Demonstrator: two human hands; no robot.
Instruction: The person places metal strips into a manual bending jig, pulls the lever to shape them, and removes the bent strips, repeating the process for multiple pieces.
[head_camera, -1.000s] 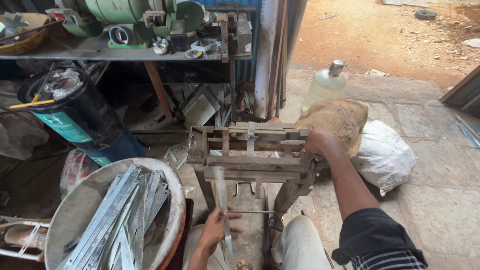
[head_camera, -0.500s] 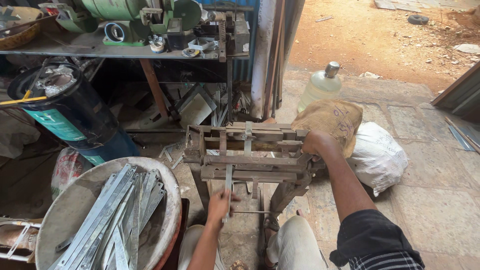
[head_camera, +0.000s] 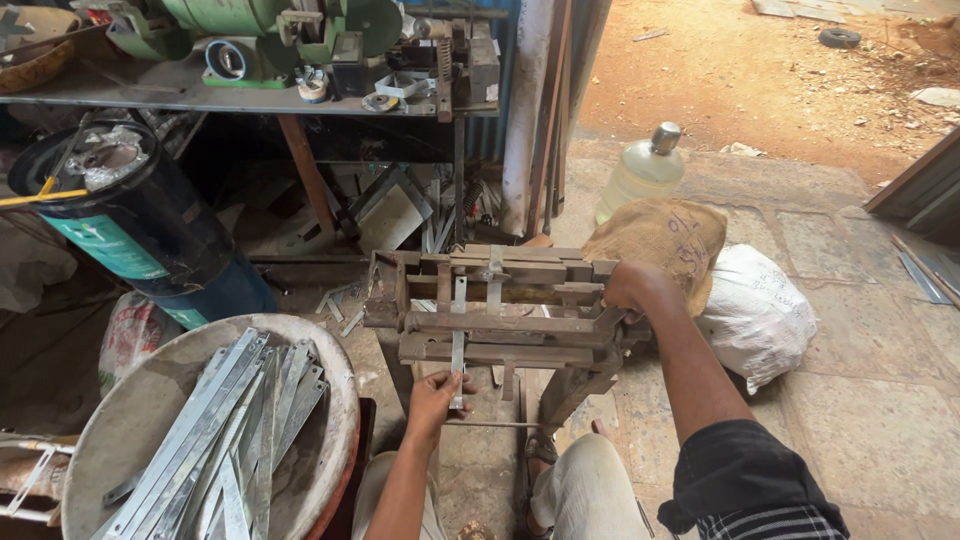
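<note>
A rusty iron hand press (head_camera: 500, 315) stands on the floor between my knees. My left hand (head_camera: 437, 392) pinches the near end of a thin flat metal strip (head_camera: 458, 330), which runs upright through the machine's slot. At the machine's right end my right hand (head_camera: 635, 287) grips the frame or its lever; the exact part is hidden under my fingers. A round basin (head_camera: 330, 400) at my lower left holds several more flat metal strips (head_camera: 225, 430).
A dark drum (head_camera: 150, 235) stands at the left under a shelf (head_camera: 250, 100) with green machinery. A burlap sack (head_camera: 665, 240), a white sack (head_camera: 755, 310) and a plastic bottle (head_camera: 640, 175) sit to the right on paving. Scrap plates lie behind the press.
My left hand has moved up and forward, pushing the strip deeper into the press slot. My right hand stays at the machine's right end.
</note>
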